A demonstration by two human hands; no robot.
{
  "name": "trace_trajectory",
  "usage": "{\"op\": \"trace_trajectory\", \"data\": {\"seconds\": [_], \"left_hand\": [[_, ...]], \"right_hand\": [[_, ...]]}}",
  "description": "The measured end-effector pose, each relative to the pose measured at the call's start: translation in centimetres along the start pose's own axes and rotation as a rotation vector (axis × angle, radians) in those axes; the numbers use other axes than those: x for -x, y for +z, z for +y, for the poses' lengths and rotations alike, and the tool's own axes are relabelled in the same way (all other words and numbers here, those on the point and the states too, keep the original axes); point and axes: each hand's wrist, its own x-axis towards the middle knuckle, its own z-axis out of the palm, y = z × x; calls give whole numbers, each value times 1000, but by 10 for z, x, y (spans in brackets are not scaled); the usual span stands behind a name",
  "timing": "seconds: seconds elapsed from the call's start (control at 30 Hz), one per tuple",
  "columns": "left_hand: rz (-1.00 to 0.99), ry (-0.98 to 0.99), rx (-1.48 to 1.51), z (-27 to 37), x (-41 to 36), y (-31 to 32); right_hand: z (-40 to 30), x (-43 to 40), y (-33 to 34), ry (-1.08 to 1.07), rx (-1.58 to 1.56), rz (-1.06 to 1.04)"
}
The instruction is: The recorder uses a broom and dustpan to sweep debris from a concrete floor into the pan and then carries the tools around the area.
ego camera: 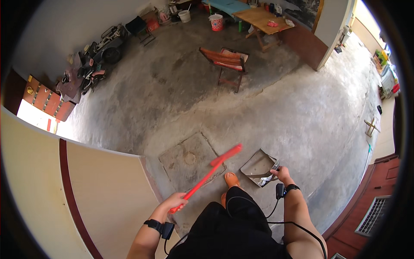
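My left hand [176, 201] grips the upper end of a red broom's handle [201, 183]. The broom slants away to the right, and its red, slightly blurred head [228, 154] is over the concrete floor beside a square cover slab. My right hand [282, 174] is closed on the handle of a dark, shallow dustpan [255, 163], right of my feet. White scraps [266, 180] lie in the dustpan's near corner. The broom head and the dustpan are apart. Whether either one touches the floor I cannot tell.
A square slab [181, 168] with cracked edges is set in the floor. Ahead stands a wooden folding chair [223, 58], then a wooden table [258, 18] and a patterned bucket [216, 23]. Vehicles [111, 45] line the left wall. A cream wall [106, 181] is close on my left.
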Motion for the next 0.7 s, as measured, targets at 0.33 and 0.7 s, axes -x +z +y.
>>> {"op": "trace_trajectory", "data": {"seconds": [0.33, 0.7], "left_hand": [[467, 85, 444, 54, -114, -107], [498, -3, 409, 161, -231, -179]], "right_hand": [[-68, -111, -24, -6, -122, -9], [-127, -220, -28, -58, -83, -131]]}}
